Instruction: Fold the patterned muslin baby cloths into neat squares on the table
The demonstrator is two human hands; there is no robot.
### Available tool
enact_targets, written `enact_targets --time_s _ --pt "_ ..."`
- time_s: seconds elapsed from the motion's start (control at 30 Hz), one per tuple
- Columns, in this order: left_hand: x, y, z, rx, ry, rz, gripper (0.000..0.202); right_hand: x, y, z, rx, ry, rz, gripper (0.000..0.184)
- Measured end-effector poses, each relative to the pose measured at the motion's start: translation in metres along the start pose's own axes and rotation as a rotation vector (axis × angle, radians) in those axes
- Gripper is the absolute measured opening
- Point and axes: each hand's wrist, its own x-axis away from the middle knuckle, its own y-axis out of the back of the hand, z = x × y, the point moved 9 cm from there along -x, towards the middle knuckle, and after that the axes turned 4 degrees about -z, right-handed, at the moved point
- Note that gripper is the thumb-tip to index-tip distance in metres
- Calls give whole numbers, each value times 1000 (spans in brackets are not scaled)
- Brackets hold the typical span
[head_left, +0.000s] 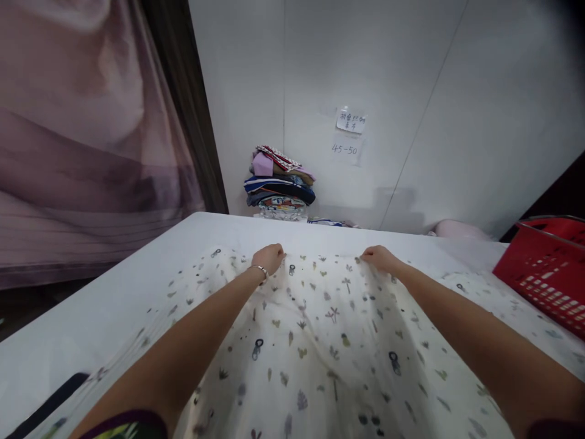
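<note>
A large white cloth (301, 341) printed with small plants, trees and figures lies spread over the white table. Its far edge runs between my two hands. My left hand (269, 258), with a silver bracelet at the wrist, is closed and pinches that edge left of the middle. Farther right, my right hand (380, 258) is closed on the same edge. Between the hands the edge looks fairly straight, while soft folds run through the cloth nearer to me. Its near end goes out of view at the bottom.
A red plastic basket (543, 268) stands at the table's right side. Beyond the far edge of the table (219, 228) is a stack of folded fabrics (281, 183) against the wall. Paper signs (350, 121) hang there. A pink curtain (91, 146) hangs at left.
</note>
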Motion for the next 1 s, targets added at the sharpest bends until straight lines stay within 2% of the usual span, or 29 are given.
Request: enact_targets --time_s 0.1,0.27,0.47,0.7,0.83,0.93,1.0 --pt "-17 -17 -7 -51 31 -5 25 -25 -2 1 102 -44 -143 32" --pt "-28 -47 -14 -133 -7 -12 20 -45 -35 0 225 -77 -204 27" --pt "-30 -57 -9 -145 -7 -56 24 -57 -52 -4 285 -65 -269 30" --pt "-36 -64 -8 -121 9 -11 21 -58 -55 -2 260 1 -243 29" --pt "-32 -61 -7 -106 34 6 24 -51 -60 29 213 151 -194 37" --pt "-28 -57 -7 -95 57 22 25 -46 -70 62 180 286 -158 34" --pt "-26 -56 -6 -89 65 35 25 -44 -74 78 170 320 -156 29"
